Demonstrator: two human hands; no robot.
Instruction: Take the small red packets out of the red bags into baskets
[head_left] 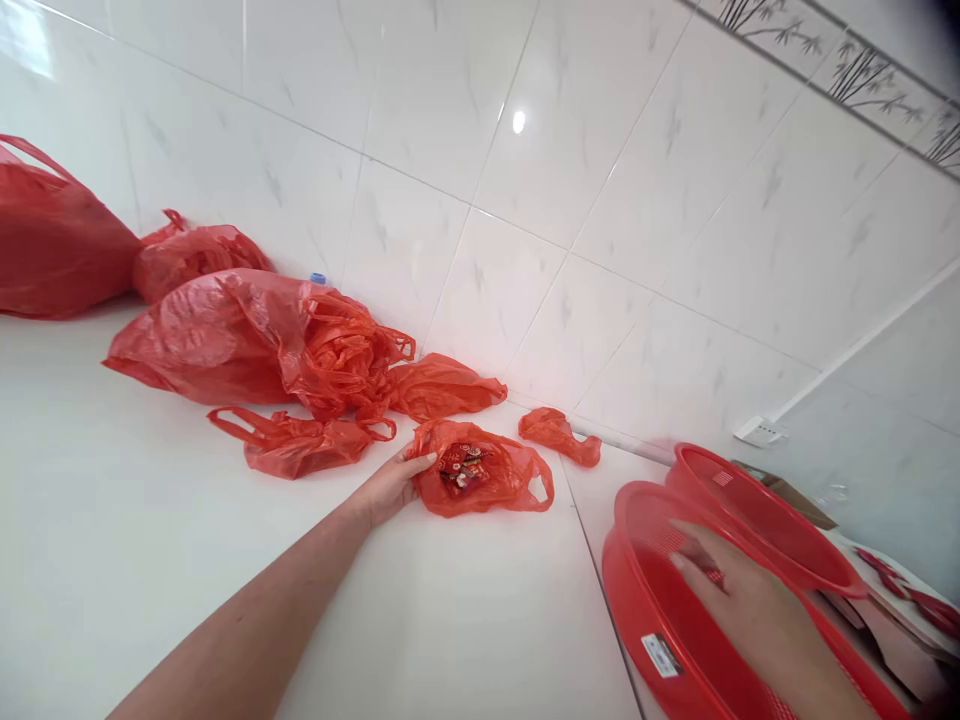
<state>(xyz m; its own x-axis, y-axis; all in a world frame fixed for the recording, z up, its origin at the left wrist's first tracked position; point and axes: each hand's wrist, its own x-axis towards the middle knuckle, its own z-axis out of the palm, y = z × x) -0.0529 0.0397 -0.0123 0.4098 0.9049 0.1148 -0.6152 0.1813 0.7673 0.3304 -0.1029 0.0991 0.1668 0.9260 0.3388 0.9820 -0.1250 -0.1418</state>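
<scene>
My left hand (395, 484) grips the left rim of an open red plastic bag (517, 480), thumb over the edge. Inside the bag lie small red, patterned items (463, 465), too small to name. On the right, my right hand (739, 590) is over a red plastic basket (626, 560) with perforated sides and a white label. Its fingers are curled and partly blurred. A bit of red shows between thumb and fingers, but I cannot make out what it is.
A second red basket (847, 575) stands behind the first. Along the tiled wall lie a large red bag (210, 335), several smaller ones, and a crumpled bag (559, 435). A socket (760, 431) sits on the wall. Red-handled scissors (892, 580) lie far right.
</scene>
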